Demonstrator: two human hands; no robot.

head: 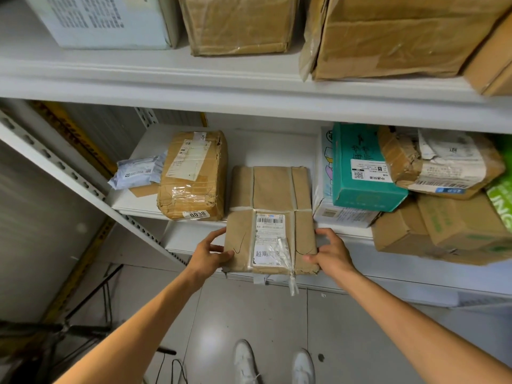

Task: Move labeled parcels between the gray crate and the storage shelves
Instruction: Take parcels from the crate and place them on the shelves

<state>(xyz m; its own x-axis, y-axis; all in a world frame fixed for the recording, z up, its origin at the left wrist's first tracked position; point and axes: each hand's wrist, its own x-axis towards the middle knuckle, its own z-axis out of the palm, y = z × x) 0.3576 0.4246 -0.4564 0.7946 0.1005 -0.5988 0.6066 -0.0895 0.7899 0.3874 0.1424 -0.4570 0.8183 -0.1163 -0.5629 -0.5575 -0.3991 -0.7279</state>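
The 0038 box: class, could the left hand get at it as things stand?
Probably, but not freely: the left hand grips the flat parcel. The 0038 box sits just beside it at the shelf edge, nothing between.

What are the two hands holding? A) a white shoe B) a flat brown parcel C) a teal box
B: the left hand and the right hand each grip a near corner of the brown parcel.
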